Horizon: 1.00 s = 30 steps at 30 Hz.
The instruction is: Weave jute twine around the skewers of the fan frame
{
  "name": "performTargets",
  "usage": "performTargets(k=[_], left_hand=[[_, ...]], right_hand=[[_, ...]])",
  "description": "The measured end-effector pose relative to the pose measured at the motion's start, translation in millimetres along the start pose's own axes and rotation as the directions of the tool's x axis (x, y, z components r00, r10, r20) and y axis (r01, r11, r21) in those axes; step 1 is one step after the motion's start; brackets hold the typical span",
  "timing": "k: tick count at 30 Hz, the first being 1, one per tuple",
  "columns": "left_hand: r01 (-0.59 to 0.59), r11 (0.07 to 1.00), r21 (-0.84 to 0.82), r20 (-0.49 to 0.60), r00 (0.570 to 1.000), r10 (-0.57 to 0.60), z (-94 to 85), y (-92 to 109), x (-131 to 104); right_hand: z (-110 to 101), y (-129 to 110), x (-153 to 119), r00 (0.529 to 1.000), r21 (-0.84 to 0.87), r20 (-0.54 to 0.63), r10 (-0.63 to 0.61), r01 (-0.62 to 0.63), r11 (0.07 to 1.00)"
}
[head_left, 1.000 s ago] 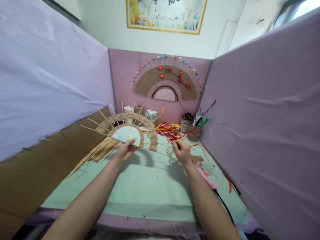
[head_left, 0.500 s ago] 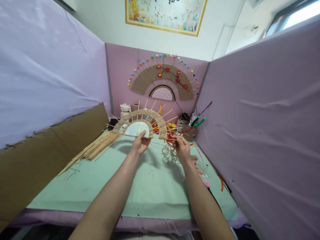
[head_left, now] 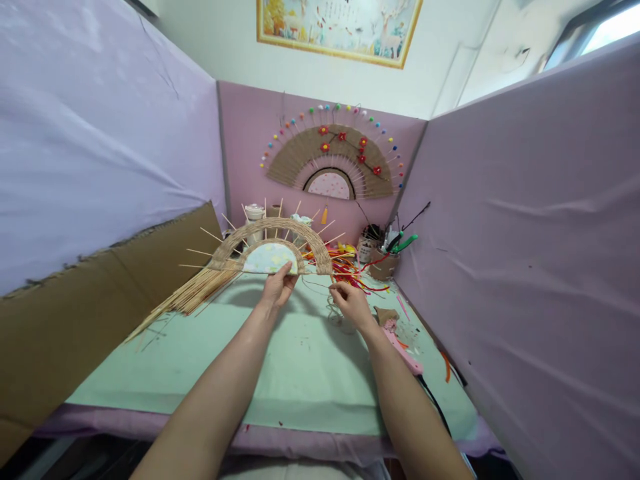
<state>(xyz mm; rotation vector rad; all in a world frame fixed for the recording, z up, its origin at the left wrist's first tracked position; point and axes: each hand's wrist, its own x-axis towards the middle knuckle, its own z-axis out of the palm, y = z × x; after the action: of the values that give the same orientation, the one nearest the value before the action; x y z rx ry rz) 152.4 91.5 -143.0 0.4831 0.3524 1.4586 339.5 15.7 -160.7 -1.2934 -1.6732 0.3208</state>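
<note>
A half-round fan (head_left: 268,258) of woven twine on thin sticks, with a pale patterned half-circle at its base, is held above the table. My left hand (head_left: 280,285) grips its lower edge, the thumb on the pale panel and the fingers underneath. Just below the fan's right corner, my right hand (head_left: 351,303) is closed in a pinch on a thin strand of twine (head_left: 315,283). The strand runs from the fan's underside to those fingertips. A loose coil of twine (head_left: 334,310) lies partly hidden behind my right hand.
Thin sticks (head_left: 193,293) lie in a bundle on the left by a cardboard sheet (head_left: 115,280). A pink hot glue gun (head_left: 407,353) rests at right. Colourful strips (head_left: 350,275), and a holder (head_left: 384,265) with green-handled pliers stand behind. A larger decorated fan (head_left: 295,157) hangs on the back panel.
My right hand has moved from the fan's right-end stick down and slightly left, onto the twine. The fan has turned and shifted a little left, with my left hand still on it.
</note>
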Motion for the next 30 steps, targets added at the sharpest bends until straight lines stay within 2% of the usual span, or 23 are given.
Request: performTargets(k=[4,9,12,16,22,26,30], left_hand=[[-0.057,0.986,0.155,0.005,0.998,0.057,-3.2,-1,1],[-0.101,0.943,0.318,0.000,0.994,0.107,-2.4,5,-1],[-0.089,0.945,0.314,0.002,0.996,0.094,-1.8,9,-1],[-0.038,0.976,0.217,-0.024,0.999,0.045,-2.0,13,-1],[0.074,0.992,0.098,-0.033,0.997,-0.071,0.2,15,-2],[0.134,0.987,0.084,-0.029,0.991,-0.132,3.5,17,-5],[0.174,0.981,0.086,-0.022,0.985,-0.173,5.0,13,-7]], right_hand=[[-7,-1,1,0.998,-0.174,-0.019,-0.052,0.047,0.984],[-20,7,5,0.996,-0.218,-0.078,-0.043,0.025,0.976],[-24,10,7,0.997,-0.131,-0.070,0.011,-0.020,0.991],[-26,4,7,0.994,0.048,0.018,0.107,-0.107,0.993],[-30,-10,3,0.942,0.382,0.262,0.211,-0.302,0.873],[-25,-10,2,0.916,0.406,0.346,0.202,-0.340,0.848],[-9,-11,0,0.934,0.410,0.310,0.176,-0.298,0.862]])
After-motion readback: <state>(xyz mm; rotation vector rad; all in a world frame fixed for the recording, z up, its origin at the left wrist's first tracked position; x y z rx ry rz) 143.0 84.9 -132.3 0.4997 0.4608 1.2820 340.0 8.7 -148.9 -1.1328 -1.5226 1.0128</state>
